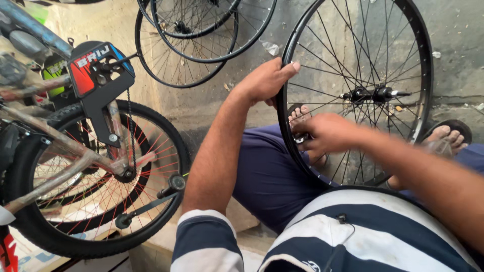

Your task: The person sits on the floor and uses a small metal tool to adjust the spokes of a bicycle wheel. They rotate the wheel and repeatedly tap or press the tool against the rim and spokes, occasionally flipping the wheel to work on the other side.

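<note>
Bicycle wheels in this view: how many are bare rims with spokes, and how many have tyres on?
Bare spoked wheels: 3, one gripped by the left hand, two against the wall
Tyred wheels: 1, on the bicycle
Total: 4

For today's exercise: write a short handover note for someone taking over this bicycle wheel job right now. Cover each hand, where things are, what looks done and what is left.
Left hand: grips the black rim of the bare wheel at its left edge, steadying it upright across the lap.
Right hand: inside the spokes near the rim, closed on a small metal tool; blurred, so its kind is unclear.
Wheel: no tyre fitted, hub and axle in place.
Done: cannot tell how many spokes are adjusted.
Left: probably the remaining spokes, working round the rim.
Nearby: red-spoked bicycle at left, spare rims against the wall.
</note>
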